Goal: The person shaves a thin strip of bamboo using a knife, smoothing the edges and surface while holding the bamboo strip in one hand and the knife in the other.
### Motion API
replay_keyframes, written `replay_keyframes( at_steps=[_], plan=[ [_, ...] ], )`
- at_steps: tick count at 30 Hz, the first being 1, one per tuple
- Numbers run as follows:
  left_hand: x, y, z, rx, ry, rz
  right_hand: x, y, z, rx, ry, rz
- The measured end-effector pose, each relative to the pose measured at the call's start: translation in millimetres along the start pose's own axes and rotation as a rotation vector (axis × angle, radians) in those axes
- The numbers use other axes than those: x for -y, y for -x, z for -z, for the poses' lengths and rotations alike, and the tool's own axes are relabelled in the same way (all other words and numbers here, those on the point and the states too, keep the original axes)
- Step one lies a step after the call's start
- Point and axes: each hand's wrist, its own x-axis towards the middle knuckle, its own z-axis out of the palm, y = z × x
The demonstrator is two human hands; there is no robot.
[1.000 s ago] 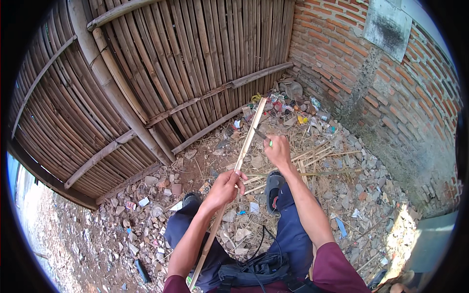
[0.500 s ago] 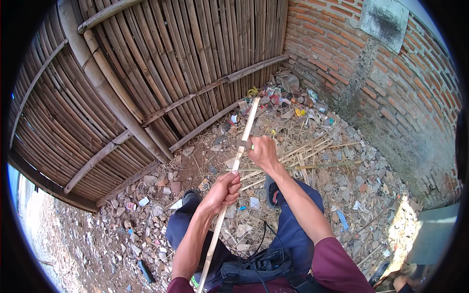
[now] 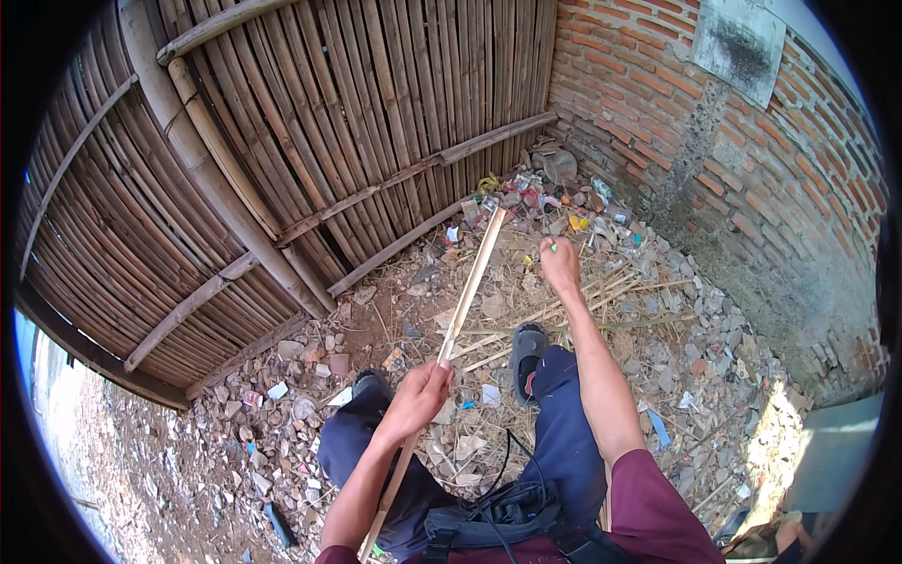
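A long, pale bamboo strip (image 3: 476, 273) slants up from beside my left thigh toward the litter by the fence. My left hand (image 3: 420, 399) is closed round its middle, thumb along the upper side. To the right of the strip and apart from it, my right hand (image 3: 561, 268) makes a fist round a knife, of which only a bit of the green handle shows; its blade cannot be made out now. Beneath my right forearm several split bamboo strips (image 3: 601, 293) lie across one another on the ground.
A bamboo-slat fence (image 3: 376, 113) stands ahead and left, meeting a brick wall (image 3: 648, 103) on the right. Rubble and litter (image 3: 272, 442) cover the ground. My shoe (image 3: 529, 362) stands close to the loose strips. A black pouch with cords (image 3: 498, 512) hangs at my waist.
My right hand has moved right and slightly up, taking the knife off the strip. The strip has turned in my left hand, which has shifted a little lower and left.
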Motion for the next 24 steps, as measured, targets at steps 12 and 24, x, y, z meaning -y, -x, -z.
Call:
replay_keyframes(
  at_steps=[12,24],
  plan=[
    [-6.9,-51.2,-18.6,-0.337,-0.469,-0.176,81.6,94.4,-8.7,0.308,0.092,0.496],
    [8.0,-44.6,-26.5,-0.457,-0.826,-0.213,90.1,113.8,-26.3,0.379,0.162,0.495]
  ],
)
